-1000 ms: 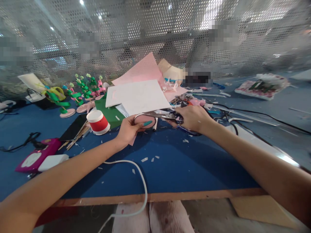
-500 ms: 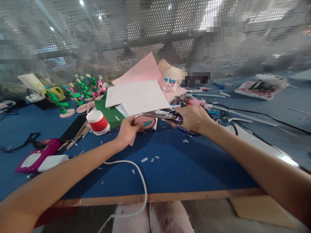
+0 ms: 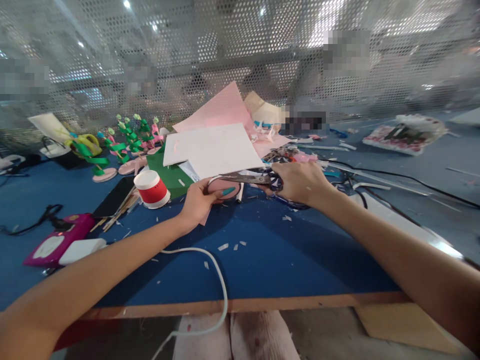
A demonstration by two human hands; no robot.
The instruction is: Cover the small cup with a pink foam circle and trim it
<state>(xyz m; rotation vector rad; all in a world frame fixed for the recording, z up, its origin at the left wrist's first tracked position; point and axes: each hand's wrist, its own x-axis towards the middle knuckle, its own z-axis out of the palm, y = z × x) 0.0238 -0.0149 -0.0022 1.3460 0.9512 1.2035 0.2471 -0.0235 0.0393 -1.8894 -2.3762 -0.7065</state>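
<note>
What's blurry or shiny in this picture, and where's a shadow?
In the head view, the grey perforated metal screen looks soft, with bright light spots near the picture's top; also in the head view, glare brightens the flat whitish panel at the right; in that same head view, a dark shadow lies on the blue tabletop below the bare right hand.

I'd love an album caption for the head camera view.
Left hand grips a round pink disc; right hand holds dark-handled metal scissors at its upper edge.

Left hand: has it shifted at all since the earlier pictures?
No, no visible shift: judged against the red-and-white cup on the table, the left hand holds the pink disc in the same place.
</note>
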